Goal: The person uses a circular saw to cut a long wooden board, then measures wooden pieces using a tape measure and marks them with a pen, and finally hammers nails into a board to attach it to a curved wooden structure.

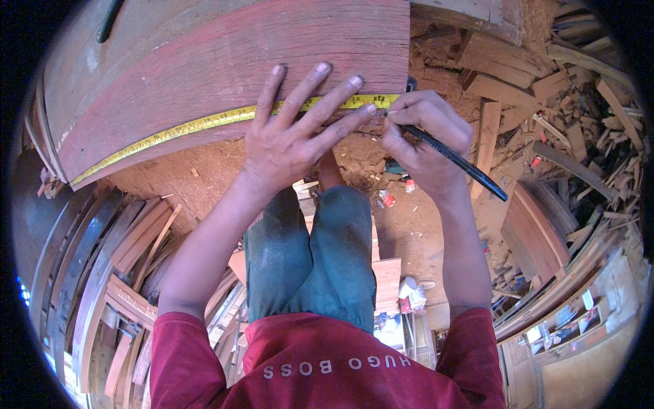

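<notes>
A wide reddish wooden board (204, 68) with cracked grain lies in front of me. A yellow tape measure (184, 127) is stretched along its near edge, from the left corner to the right end. My left hand (289, 140) is spread flat over the tape and board, fingers apart, pressing from above. At the board's right end, my right hand (432, 140) pinches a long black pen (470, 168) with its tip by the tape, close to my left thumb. A dark object partly shows behind the right hand; its kind is hidden.
Wood offcuts (579, 140) are heaped at the right. Stacked planks (88, 273) stand at the lower left. Sawdust and a small red-and-white packet (387, 198) lie on the ground below. A dark rod-like handle (109, 20) rests at the far left.
</notes>
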Motion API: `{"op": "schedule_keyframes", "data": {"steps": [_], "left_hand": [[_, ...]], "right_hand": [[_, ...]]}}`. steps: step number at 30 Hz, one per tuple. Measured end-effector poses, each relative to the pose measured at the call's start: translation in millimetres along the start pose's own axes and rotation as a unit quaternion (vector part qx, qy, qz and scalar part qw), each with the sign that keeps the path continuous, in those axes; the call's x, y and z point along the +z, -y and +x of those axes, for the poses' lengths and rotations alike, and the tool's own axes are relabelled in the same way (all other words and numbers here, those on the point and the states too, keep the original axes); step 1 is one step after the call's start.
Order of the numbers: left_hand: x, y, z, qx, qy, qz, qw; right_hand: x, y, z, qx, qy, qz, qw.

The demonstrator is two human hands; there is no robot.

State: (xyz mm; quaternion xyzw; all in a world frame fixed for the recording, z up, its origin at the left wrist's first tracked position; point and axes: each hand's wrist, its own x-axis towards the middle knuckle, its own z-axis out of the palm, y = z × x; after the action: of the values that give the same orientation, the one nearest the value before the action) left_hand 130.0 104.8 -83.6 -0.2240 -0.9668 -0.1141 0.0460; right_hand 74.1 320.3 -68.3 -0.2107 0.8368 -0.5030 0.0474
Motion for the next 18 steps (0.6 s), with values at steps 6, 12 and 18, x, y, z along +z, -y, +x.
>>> {"op": "schedule_keyframes", "data": {"steps": [6, 12, 18], "left_hand": [[1.3, -1.1, -1.0, -0.003, 0.003, -0.004, 1.000], [5.7, -4.6, -2.0, -0.023, 0.001, 0.041, 0.999], [5.0, -8.1, -0.2, -0.049, 0.020, 0.034, 0.998]], "right_hand": [[1.0, -0.3, -0.4, 0.006, -0.016, -0.007, 1.000], [3.9, -1.4, -1.9, -0.003, -0.038, 0.006, 0.999], [4.2, 0.6, -0.2, -0.008, -0.025, 0.002, 1.000]]}}
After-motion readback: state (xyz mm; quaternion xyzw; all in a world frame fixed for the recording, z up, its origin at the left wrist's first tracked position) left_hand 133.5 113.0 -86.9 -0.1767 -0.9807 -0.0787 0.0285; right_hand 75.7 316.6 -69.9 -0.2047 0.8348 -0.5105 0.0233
